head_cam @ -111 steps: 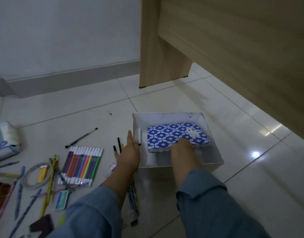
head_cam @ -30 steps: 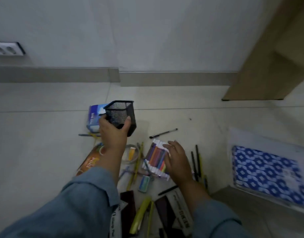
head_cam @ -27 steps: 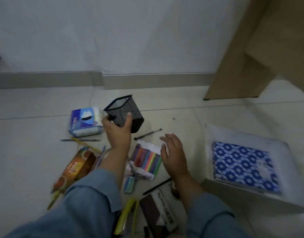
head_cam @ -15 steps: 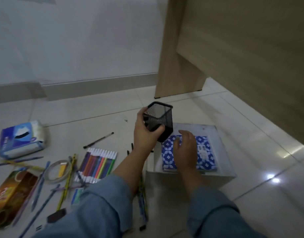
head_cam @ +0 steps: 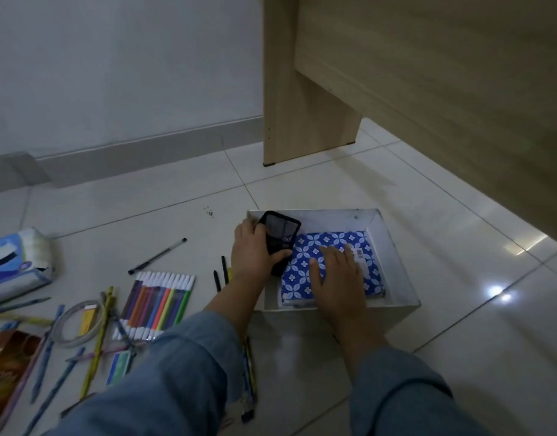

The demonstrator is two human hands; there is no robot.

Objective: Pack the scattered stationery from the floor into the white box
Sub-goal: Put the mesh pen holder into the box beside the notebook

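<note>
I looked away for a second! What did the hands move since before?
The left hand carried the black mesh cup from above the floor clutter into the white box's left side, still gripping it. The right hand left the markers and now presses on the blue notebook. The markers and pens stayed on the floor.

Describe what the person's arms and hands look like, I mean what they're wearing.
Both forearms wear loose, faded blue denim-like sleeves, pushed back above the wrists. The left hand and right hand are bare: no gloves, and no rings, watch or bracelet that I can see.
</note>
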